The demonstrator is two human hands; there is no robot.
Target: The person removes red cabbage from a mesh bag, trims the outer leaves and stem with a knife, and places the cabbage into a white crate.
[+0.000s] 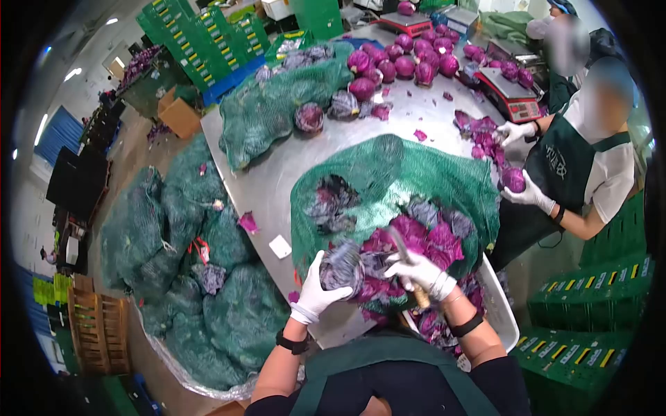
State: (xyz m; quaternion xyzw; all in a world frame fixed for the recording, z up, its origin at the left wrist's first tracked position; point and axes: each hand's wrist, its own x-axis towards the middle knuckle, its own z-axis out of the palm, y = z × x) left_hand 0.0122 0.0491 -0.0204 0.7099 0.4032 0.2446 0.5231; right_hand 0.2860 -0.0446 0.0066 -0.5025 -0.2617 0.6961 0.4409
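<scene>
In a white glove, my left hand (319, 291) is closed around the side of a red cabbage (343, 269) with dull outer leaves. My right hand (422, 272), gloved too, grips a knife (421, 297); its light wooden handle sticks out below the fist and the blurred blade points up and away. The blade is to the right of the cabbage, over loose purple leaves (444, 243). Just beyond both hands, a green mesh sack (388, 166) lies spread on the metal table (260, 201), with dark cabbages and leaves at its opening.
Trimmed purple cabbages (404, 66) pile up at the far end, near a red scale (510, 104). A co-worker (583, 145) on the right holds a cabbage (513, 180). Full mesh sacks (236, 326) stand left of the table. A white bin (503, 298) with leaves is by my right arm.
</scene>
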